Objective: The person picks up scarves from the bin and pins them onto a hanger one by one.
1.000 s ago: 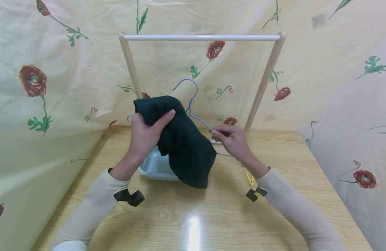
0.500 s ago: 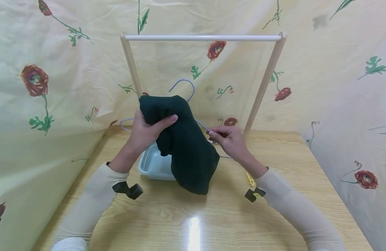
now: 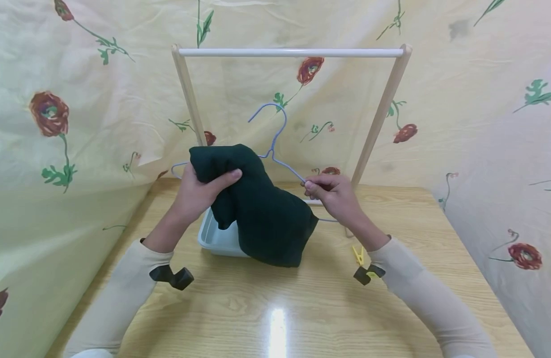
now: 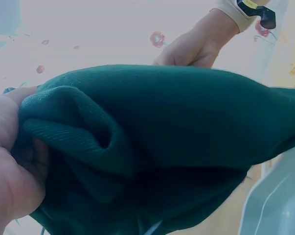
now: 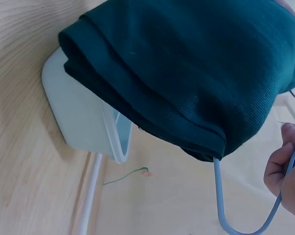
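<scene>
A dark green cloth (image 3: 266,214) hangs in folds from my left hand (image 3: 192,194), whose thumb lies over its front. My right hand (image 3: 333,196) pinches the sloping right arm of a blue clothes hanger (image 3: 280,132). The hook points up, and the hanger's left end sticks out past my left hand. Much of the hanger is hidden behind the cloth. In the right wrist view the hanger's lower bar (image 5: 218,191) runs into the folded edge of the cloth (image 5: 186,73). The left wrist view shows the cloth (image 4: 176,112) bunched into a loop beside my palm.
A pale blue plastic basin (image 3: 213,243) stands on the wooden table (image 3: 239,308) behind and below the cloth. Farther back rises a wooden rack with a white top rail (image 3: 289,52). A yellow clothespin (image 3: 358,254) lies near my right wrist. Flowered fabric surrounds the table.
My left hand and the cloth first shifted right, covering the hanger's neck, then moved back left and slightly down. The hanger has risen a little, and its neck shows again.
</scene>
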Tool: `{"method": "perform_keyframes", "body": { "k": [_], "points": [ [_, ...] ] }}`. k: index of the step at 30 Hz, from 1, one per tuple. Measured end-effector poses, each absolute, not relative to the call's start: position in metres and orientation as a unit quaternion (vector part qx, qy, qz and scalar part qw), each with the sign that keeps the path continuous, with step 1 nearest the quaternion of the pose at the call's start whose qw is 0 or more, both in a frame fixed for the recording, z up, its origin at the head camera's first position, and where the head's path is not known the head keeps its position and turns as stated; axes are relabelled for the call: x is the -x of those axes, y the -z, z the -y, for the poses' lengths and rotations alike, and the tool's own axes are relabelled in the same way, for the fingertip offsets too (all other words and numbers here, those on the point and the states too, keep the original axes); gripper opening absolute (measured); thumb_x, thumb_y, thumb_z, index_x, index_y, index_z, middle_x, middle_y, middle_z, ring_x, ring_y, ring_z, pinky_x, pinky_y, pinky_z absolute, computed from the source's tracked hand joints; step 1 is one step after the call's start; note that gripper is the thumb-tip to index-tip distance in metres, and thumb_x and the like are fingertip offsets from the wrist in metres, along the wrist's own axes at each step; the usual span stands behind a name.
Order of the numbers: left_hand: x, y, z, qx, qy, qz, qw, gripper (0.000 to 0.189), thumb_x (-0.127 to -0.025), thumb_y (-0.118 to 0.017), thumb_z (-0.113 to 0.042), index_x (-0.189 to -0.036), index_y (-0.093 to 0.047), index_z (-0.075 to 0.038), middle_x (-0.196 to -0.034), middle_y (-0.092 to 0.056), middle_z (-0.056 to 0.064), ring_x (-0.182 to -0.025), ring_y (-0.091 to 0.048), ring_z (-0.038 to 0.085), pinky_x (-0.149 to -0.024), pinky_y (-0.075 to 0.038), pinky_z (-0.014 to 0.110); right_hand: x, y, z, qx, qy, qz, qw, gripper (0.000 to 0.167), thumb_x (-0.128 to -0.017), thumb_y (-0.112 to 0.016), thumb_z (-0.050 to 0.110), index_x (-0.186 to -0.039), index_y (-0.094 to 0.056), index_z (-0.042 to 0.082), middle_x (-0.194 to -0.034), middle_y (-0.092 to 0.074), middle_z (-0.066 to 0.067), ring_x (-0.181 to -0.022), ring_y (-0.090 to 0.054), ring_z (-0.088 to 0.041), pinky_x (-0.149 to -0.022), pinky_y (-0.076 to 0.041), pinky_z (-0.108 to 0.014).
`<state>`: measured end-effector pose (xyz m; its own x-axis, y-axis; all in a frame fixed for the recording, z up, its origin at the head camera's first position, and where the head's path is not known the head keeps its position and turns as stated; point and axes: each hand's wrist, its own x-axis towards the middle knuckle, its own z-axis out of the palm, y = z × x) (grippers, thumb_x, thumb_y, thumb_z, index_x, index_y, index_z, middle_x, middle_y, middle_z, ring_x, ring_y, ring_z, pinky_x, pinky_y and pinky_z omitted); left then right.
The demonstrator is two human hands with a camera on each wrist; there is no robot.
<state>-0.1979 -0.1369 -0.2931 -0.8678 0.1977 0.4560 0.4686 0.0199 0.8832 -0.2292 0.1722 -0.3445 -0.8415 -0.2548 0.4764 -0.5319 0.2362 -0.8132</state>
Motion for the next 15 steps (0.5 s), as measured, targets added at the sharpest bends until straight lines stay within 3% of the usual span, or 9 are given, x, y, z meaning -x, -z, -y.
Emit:
{"method": "perform_keyframes", "body": {
  "k": [5, 15],
  "points": [
    [0.196, 0.292, 0.140, 0.236, 0.639, 0.726, 0.093, 0.020, -0.093, -0.076, -0.018, -0.106, -0.068, -0.006, -0.099, -0.071, 0.007, -0.093, -0.067, 0.025, -0.084, -0.054, 0.032, 0.229, 0.340, -0.174, -0.260, -0.569, 0.771, 0.122, 0.014, -0.097, -0.064, -0.006, -0.101, -0.073, -0.015, -0.085, -0.070, -0.026, -0.071, -0.067, -0.004, -0.068, -0.058, -0.019],
    [0.198, 0.294, 0.142, 0.225, 0.618, 0.751, 0.055, 0.033, -0.097, -0.072, -0.024, -0.121, -0.063, -0.004, -0.113, -0.068, 0.010, -0.104, -0.063, 0.027, -0.092, -0.051, 0.036, 0.231, 0.332, -0.176, -0.285, -0.569, 0.758, 0.140, 0.012, -0.095, -0.063, -0.010, -0.100, -0.073, -0.015, -0.082, -0.070, -0.020, -0.068, -0.066, -0.010, -0.067, -0.057, -0.020]
  ]
}}
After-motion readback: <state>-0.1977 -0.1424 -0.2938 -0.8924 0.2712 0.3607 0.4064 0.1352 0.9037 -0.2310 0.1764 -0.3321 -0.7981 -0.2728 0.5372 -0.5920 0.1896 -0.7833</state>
